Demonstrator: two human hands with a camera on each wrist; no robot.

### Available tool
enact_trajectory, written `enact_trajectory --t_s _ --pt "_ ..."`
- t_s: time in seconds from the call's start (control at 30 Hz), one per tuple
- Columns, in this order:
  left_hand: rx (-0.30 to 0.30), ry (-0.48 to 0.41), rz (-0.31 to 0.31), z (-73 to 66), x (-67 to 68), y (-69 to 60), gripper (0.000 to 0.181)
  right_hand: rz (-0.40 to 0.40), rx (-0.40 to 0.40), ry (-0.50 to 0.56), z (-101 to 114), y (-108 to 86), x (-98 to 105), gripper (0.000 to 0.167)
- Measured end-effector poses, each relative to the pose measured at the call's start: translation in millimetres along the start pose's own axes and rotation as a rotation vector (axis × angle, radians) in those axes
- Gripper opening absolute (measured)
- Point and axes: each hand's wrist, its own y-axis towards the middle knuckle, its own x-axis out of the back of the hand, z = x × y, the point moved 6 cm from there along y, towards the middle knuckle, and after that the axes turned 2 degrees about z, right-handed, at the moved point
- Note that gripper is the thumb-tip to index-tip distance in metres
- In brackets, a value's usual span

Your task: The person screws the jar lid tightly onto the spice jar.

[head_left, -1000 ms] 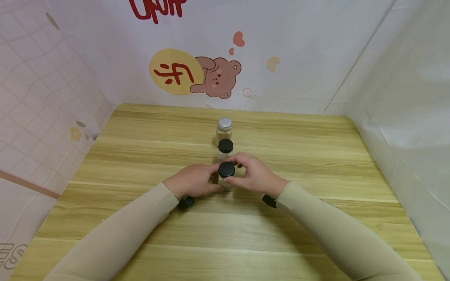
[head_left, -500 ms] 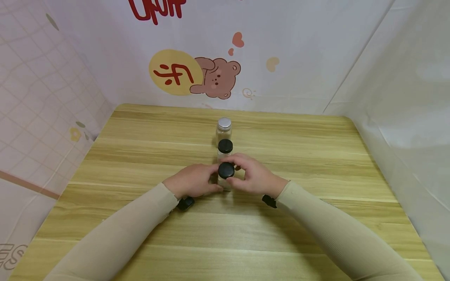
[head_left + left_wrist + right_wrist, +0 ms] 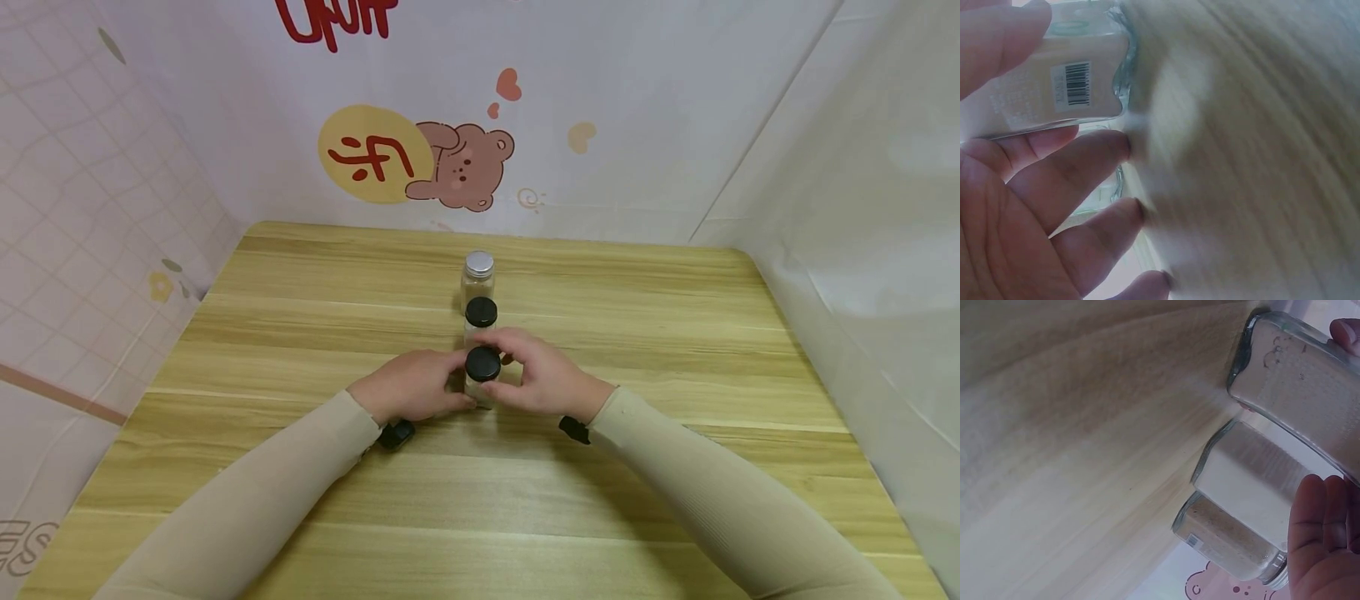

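Three glass spice jars stand in a row running away from me. The nearest jar [image 3: 1304, 381] has a black lid [image 3: 483, 364] and pale beige contents; a barcode label [image 3: 1072, 85] shows on it in the left wrist view. My left hand [image 3: 416, 385] grips this jar low on its left side, thumb in front and fingers behind. From the right, my right hand [image 3: 551, 375] holds its upper part just below the lid, between thumb and fingers. Behind it are a black-lidded jar [image 3: 1247, 481] with white contents and a silver-lidded jar [image 3: 1229, 537] with brownish contents.
The jars stand on a wood-grain table [image 3: 637, 333]. A white printed backdrop [image 3: 637, 75] with a cartoon bear rises behind the table's far edge, and white sheets [image 3: 862, 208] flank both sides.
My right thumb and fingers have shifted very slightly on the nearest jar, whose lid sits a touch closer to me. My left hand and the other two jars have stayed put.
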Motion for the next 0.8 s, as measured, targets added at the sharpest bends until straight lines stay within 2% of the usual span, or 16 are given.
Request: enact_trajectory --t_s 0.13,0.27,0.4,0.53,0.8 --pt "0.003 0.006 0.001 0.1 0.0 -0.2 0.051 -0.005 0.028 0.007 1.1 0.0 -0.4 0.051" --pt "0.002 0.004 0.000 -0.6 0.3 -0.1 0.050 -0.017 0.002 0.029 -0.6 0.1 -1.0 0.044" --pt "-0.001 0.004 -0.001 -1.1 0.3 0.3 0.046 -0.015 -0.033 0.048 -3.3 -0.1 -1.4 0.050" --pt "-0.011 0.007 -0.003 -1.0 0.2 0.6 0.045 -0.003 -0.025 0.051 -2.2 -0.5 -1.3 0.058" --pt "-0.002 0.010 0.002 0.2 -0.2 0.5 0.052 0.000 -0.027 0.049 1.0 -1.6 -1.0 0.045"
